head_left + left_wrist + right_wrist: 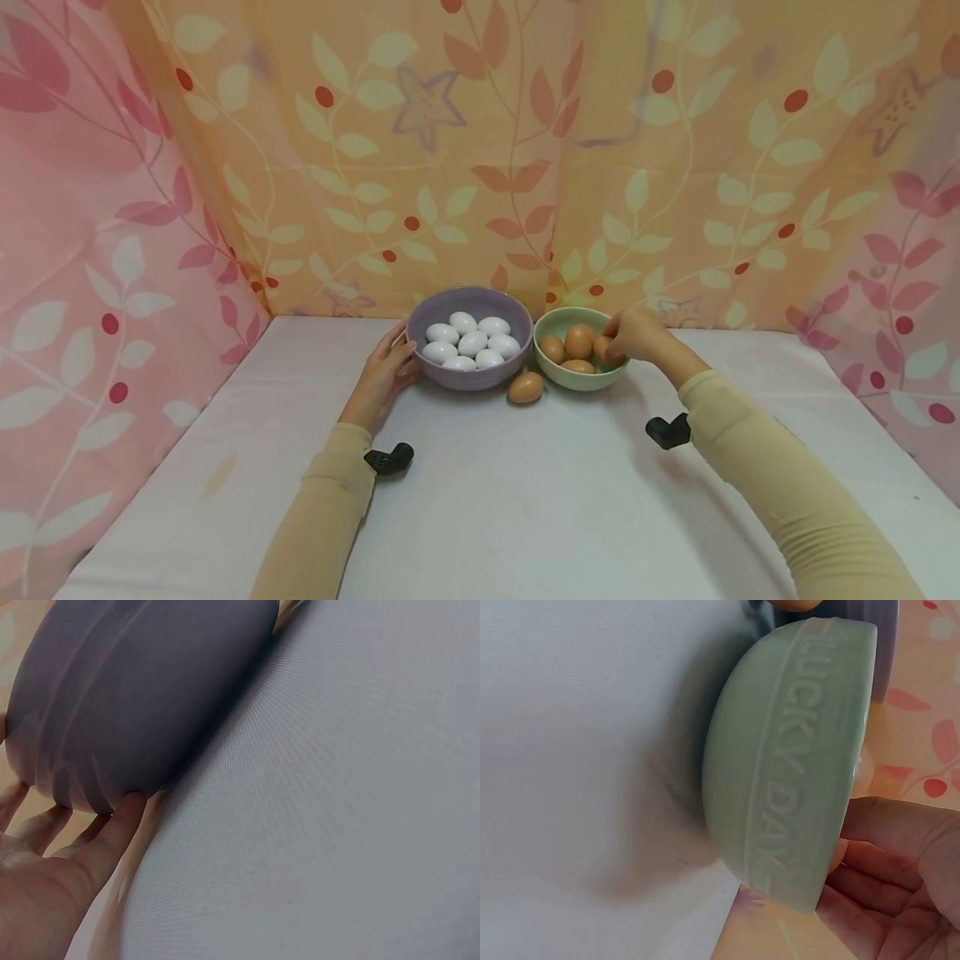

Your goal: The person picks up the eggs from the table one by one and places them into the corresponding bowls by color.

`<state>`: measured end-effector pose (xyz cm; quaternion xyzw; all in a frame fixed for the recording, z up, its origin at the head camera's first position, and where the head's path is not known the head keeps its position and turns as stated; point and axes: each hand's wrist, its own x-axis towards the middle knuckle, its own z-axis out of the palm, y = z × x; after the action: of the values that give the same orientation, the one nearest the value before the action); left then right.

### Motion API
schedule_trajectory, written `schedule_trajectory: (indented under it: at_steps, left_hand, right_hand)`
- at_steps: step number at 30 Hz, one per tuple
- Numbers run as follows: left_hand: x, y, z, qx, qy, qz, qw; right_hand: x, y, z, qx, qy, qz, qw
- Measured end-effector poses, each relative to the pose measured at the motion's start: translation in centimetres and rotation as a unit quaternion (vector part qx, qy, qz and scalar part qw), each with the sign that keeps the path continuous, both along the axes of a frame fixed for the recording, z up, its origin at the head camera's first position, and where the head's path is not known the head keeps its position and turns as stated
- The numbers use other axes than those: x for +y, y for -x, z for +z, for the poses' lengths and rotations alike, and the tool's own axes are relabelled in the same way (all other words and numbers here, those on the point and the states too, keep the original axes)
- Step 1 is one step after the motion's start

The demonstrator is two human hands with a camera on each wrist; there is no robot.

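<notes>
White eggs (472, 343), several of them, lie in a purple bowl (469, 381). My left hand (380, 372) rests against that bowl's left side, its spread fingertips touching the outer wall in the left wrist view. Beside it stands a smaller pale green bowl (579, 381) with several brown eggs (579, 341). Over its right rim reaches my right hand (642, 335), thumb and fingers around a brown egg (604, 349) inside. In the right wrist view the bowl wall (787, 757), lettered "LUCKY DAY", hides most of that egg.
One loose brown egg (526, 387) lies on the white tablecloth (517, 492), in front of where the bowls meet. Behind the bowls hangs an orange leaf-patterned curtain (480, 167). Pink patterned cloth (67, 333) closes off the left side. Each wrist carries a small black camera (667, 432).
</notes>
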<state>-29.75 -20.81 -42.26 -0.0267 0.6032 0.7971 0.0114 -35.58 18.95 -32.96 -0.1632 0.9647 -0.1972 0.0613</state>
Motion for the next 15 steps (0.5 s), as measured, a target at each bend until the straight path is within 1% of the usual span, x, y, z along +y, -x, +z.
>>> schedule_trajectory:
  at_steps: [4, 12, 15]
  left_hand:
    - [0.1, 0.0, 0.0, 0.0, -0.002, -0.002, 1.0]
    - [0.0, -0.1, 0.0, 0.002, 0.005, 0.001, 1.0]
    - [0.1, -0.1, 0.1, 0.002, 0.005, 0.001, 1.0]
  right_hand:
    - [0.1, 0.1, -0.2, 0.007, -0.002, 0.003, 1.0]
    - [0.1, 0.2, -1.5, 0.037, 0.009, 0.016, 0.9992]
    - [0.0, 0.0, -1.9, 0.051, -0.001, 0.024, 0.9984]
